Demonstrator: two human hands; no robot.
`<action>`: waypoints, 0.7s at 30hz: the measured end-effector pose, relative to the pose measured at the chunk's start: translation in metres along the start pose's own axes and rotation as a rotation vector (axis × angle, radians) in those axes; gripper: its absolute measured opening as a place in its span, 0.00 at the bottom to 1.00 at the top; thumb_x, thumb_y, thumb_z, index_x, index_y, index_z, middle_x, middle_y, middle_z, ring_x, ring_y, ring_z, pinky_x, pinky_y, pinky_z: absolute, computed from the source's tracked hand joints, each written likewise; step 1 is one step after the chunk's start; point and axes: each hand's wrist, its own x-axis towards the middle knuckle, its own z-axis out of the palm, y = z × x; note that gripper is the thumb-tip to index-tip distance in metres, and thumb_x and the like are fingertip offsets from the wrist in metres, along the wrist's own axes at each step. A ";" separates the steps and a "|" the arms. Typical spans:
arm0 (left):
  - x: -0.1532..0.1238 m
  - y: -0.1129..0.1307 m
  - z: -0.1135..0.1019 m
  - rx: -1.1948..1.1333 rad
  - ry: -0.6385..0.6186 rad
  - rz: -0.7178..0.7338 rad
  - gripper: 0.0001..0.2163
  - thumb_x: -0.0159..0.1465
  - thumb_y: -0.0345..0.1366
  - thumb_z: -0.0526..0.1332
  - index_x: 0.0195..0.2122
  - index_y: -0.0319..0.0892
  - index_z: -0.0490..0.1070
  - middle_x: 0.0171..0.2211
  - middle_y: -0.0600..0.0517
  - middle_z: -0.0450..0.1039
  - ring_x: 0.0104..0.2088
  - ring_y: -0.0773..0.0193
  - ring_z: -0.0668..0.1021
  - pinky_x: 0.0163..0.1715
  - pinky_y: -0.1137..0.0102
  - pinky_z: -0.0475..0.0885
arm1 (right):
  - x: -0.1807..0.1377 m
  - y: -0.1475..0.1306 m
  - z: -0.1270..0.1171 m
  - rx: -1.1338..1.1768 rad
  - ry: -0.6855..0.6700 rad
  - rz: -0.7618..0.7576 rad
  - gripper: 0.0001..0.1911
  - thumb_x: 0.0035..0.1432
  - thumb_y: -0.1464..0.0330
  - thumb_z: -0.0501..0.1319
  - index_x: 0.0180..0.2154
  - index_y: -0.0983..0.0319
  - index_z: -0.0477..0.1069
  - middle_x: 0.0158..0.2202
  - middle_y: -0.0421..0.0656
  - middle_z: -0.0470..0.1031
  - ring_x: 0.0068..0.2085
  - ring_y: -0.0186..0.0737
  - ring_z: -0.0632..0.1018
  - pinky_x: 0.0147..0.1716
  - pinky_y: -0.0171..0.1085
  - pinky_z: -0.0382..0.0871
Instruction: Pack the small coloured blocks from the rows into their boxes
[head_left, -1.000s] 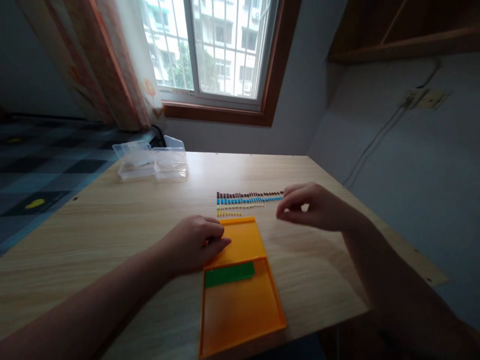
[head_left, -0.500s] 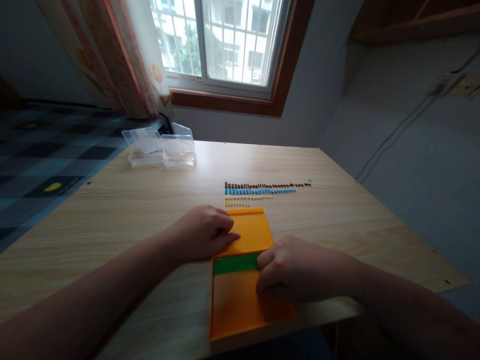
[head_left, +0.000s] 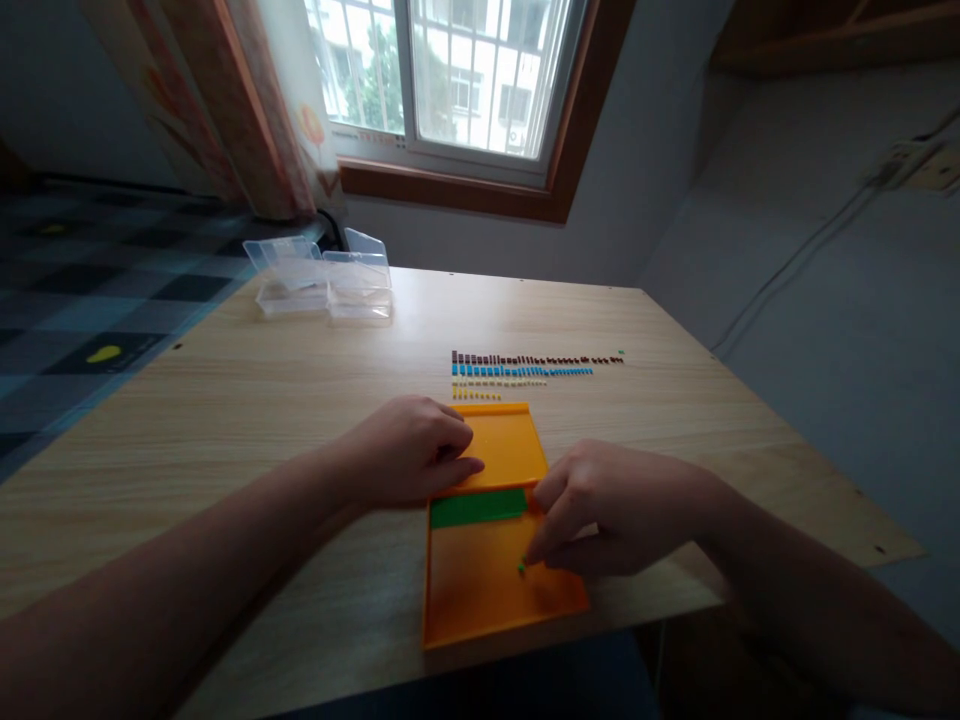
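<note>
An orange tray point(head_left: 480, 590) lies on the wooden table point(head_left: 225, 420) near its front edge, with a green strip point(head_left: 478, 508) across its middle. My left hand point(head_left: 409, 452) rests on the tray's upper left part, fingers curled and pressing down. My right hand point(head_left: 611, 505) hovers over the tray's right side, thumb and forefinger pinched on a tiny green piece point(head_left: 520, 568) just above the tray floor. Beyond the tray lie rows of small pieces point(head_left: 525, 366): dark brown, blue, pale and yellow.
Clear plastic boxes point(head_left: 324, 280) stand at the table's far left, below a window with a curtain. One tiny green piece point(head_left: 621, 353) lies at the right end of the brown row. A wall with a cable runs along the right.
My right hand came back from the rows to the tray's right side and now pinches a tiny green piece over the lower tray. The left hand stayed on the tray.
</note>
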 end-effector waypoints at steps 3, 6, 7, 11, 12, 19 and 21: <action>0.000 0.000 0.000 0.005 -0.007 0.002 0.17 0.65 0.42 0.62 0.21 0.41 0.65 0.21 0.56 0.67 0.21 0.70 0.67 0.23 0.72 0.58 | 0.001 -0.001 0.003 -0.053 -0.020 0.024 0.10 0.63 0.69 0.64 0.44 0.56 0.83 0.32 0.39 0.79 0.29 0.32 0.73 0.30 0.33 0.61; 0.001 0.002 0.000 0.019 -0.022 -0.019 0.17 0.65 0.44 0.63 0.22 0.42 0.66 0.22 0.56 0.68 0.21 0.70 0.68 0.23 0.72 0.58 | 0.001 -0.001 0.004 -0.089 -0.042 0.035 0.10 0.64 0.68 0.63 0.43 0.56 0.83 0.30 0.39 0.78 0.29 0.32 0.73 0.29 0.33 0.60; 0.001 0.003 -0.001 0.023 -0.023 -0.034 0.16 0.64 0.44 0.63 0.23 0.42 0.67 0.23 0.56 0.69 0.22 0.70 0.68 0.23 0.72 0.58 | 0.001 -0.001 0.003 -0.092 -0.047 0.035 0.09 0.64 0.68 0.63 0.43 0.56 0.83 0.30 0.39 0.77 0.29 0.32 0.73 0.29 0.33 0.60; 0.001 0.007 -0.002 0.000 -0.042 -0.073 0.09 0.63 0.44 0.65 0.33 0.45 0.76 0.26 0.57 0.74 0.23 0.69 0.71 0.25 0.72 0.61 | 0.000 -0.001 -0.001 -0.129 -0.049 0.042 0.08 0.64 0.70 0.62 0.37 0.58 0.82 0.30 0.39 0.77 0.30 0.32 0.73 0.31 0.34 0.61; 0.001 0.007 -0.002 -0.012 -0.047 -0.076 0.08 0.63 0.44 0.65 0.35 0.45 0.77 0.27 0.56 0.75 0.24 0.69 0.72 0.26 0.72 0.62 | 0.000 -0.002 -0.002 -0.140 -0.048 0.046 0.09 0.64 0.70 0.61 0.35 0.59 0.81 0.30 0.39 0.77 0.30 0.32 0.73 0.32 0.34 0.62; 0.001 0.009 -0.005 -0.027 -0.056 -0.083 0.07 0.63 0.42 0.65 0.36 0.47 0.80 0.30 0.54 0.78 0.26 0.67 0.75 0.28 0.72 0.65 | 0.000 -0.002 -0.006 -0.128 0.006 0.130 0.12 0.63 0.73 0.58 0.39 0.60 0.81 0.31 0.41 0.80 0.32 0.35 0.76 0.33 0.34 0.63; 0.001 0.009 -0.005 -0.028 -0.050 -0.073 0.07 0.63 0.42 0.65 0.36 0.46 0.80 0.30 0.55 0.78 0.26 0.67 0.76 0.28 0.72 0.66 | -0.001 -0.002 -0.006 -0.116 0.015 0.139 0.13 0.63 0.74 0.58 0.41 0.60 0.81 0.32 0.42 0.80 0.32 0.35 0.76 0.33 0.34 0.63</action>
